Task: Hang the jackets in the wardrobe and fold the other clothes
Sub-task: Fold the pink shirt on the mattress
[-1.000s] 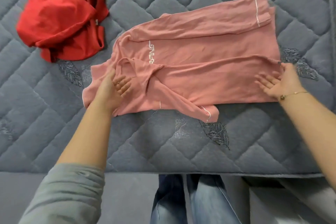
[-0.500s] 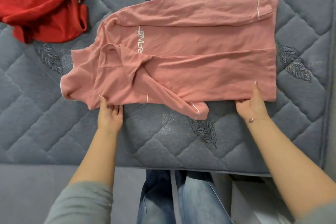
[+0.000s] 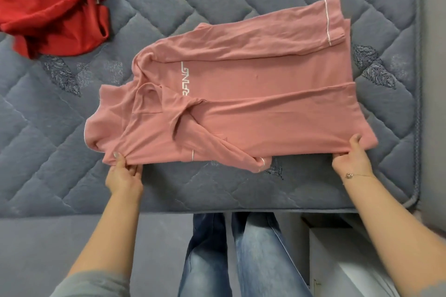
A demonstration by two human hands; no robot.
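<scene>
Now, head cam, the only view: both my hands have dropped from lying flat on the pink top (image 3: pixel 253 94) to its near edge. L hand (image 3: pixel 124 175) pinches the hem-side corner by the collar end, thumb on top, fingers curled under the cloth. R hand (image 3: pixel 351 160) pinches the near edge at the other end, thumb over, fingers tucked beneath. A sec ago the palms were only smoothing; now the edge is lifted a touch off the mattress (image 3: pixel 217 190), so I judge the next fold is starting, prob. near half carried over the far half. Top lies mid-mattress, far sleeve (image 3: pixel 265 38) already folded along the body, near sleeve crossing the front w/ its cuff poking past the near edge. Red garment (image 3: pixel 48 7) sits crumpled at far left, well apart, not yet folded.
</scene>
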